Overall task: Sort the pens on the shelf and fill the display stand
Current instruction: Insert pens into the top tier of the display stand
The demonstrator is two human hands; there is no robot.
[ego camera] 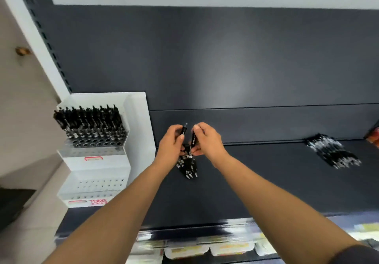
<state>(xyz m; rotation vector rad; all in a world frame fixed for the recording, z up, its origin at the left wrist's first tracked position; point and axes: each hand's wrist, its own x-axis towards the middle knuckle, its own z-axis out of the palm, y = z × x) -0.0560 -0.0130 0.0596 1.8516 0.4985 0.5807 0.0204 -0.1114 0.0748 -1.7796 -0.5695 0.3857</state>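
A shop — dark slotted shelving (246, 181), a tiered pen display stand (98, 163) (blurred labels (188, 250) below).

I am gripping a bunch of slim black plastic click pens (187, 167) in my left hand (174, 143), their silver tips fanning toward me above the dark grey shelf board (266, 181). My right hand (208, 138) is pinching a single black pen (193, 140), nearly upright, beside that bunch. A loose heap of black pens (332, 154) is lying far right on the board. The white tiered plastic display stand (96, 163) is standing at the left end, its top tier carrying a row of upright black pens (92, 122).
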